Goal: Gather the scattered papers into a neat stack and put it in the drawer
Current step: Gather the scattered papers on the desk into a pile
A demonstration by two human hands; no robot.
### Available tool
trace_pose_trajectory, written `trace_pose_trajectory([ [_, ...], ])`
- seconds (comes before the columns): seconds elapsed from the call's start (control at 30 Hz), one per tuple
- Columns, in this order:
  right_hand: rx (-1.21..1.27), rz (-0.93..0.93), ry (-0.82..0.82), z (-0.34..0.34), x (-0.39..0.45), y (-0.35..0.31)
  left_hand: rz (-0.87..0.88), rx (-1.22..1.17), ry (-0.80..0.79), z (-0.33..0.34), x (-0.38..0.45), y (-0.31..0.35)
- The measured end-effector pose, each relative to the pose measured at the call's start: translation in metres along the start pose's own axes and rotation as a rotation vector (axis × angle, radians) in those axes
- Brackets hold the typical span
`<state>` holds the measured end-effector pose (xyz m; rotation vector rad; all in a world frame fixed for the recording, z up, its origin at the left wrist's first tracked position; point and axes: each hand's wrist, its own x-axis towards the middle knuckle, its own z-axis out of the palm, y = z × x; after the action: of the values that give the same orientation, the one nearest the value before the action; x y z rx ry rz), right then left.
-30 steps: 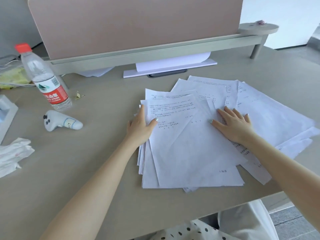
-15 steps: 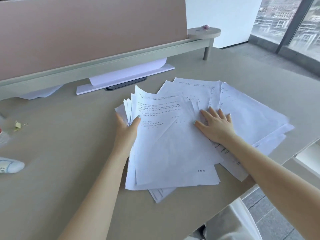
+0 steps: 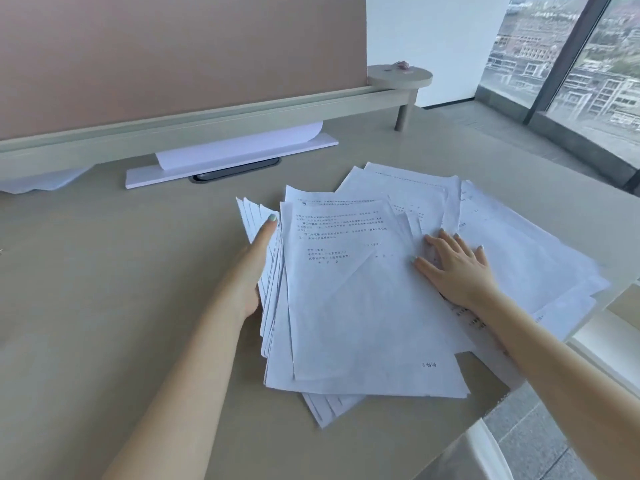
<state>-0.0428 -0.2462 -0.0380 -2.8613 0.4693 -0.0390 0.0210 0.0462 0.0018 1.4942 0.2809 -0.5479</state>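
A loose pile of white printed papers (image 3: 363, 306) lies fanned across the beige desk (image 3: 121, 289), some sheets reaching past the right edge. My left hand (image 3: 252, 271) stands edge-on against the pile's left side, fingers straight, pressing on the sheet edges. My right hand (image 3: 457, 268) lies flat, fingers spread, on top of the sheets to the right of the middle. No drawer is in view.
A pink divider panel (image 3: 173, 53) on a pale rail closes the back of the desk. Under it lie a white flat board (image 3: 304, 145) with a curled sheet (image 3: 242, 147) and a dark cable slot. Windows stand at the far right.
The view has swung right, so the bottle and items at the left are gone. My left hand has turned edge-on against the pile's side. The sheets sit slightly closer together.
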Motion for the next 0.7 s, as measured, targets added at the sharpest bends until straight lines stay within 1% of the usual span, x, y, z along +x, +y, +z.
trace_pose_trajectory([
  [0.07, -0.010, -0.047, -0.034, -0.001, -0.001, 0.001, 0.106, 0.150, 0.115, -0.001, 0.003, -0.004],
  [0.1, -0.016, -0.079, -0.054, -0.002, -0.002, 0.002, 0.152, 0.188, 0.146, -0.002, 0.006, -0.005],
  [0.23, -0.010, -0.213, -0.121, -0.004, -0.007, 0.001, 0.170, 0.159, 0.091, -0.010, 0.008, -0.009],
  [0.33, 0.008, -0.323, -0.152, -0.004, -0.012, -0.005, 0.201, 0.225, 0.073, -0.011, 0.008, -0.011],
  [0.43, 0.022, -0.364, -0.143, -0.002, -0.014, -0.009, 0.201, 0.278, 0.068, -0.015, 0.008, -0.011],
  [0.5, 0.076, -0.307, -0.097, 0.001, -0.013, -0.008, 0.189, 0.256, 0.060, -0.019, 0.010, -0.010],
  [0.53, 0.098, -0.232, -0.074, 0.001, -0.011, -0.006, 0.195, 0.235, 0.073, -0.022, 0.010, -0.008],
  [0.6, 0.072, -0.054, -0.051, -0.001, -0.006, -0.003, 0.236, 0.177, 0.141, -0.029, 0.011, -0.003],
  [0.7, 0.069, 0.077, -0.065, -0.006, 0.000, -0.004, 0.323, 0.044, 0.217, -0.051, 0.008, 0.011],
])
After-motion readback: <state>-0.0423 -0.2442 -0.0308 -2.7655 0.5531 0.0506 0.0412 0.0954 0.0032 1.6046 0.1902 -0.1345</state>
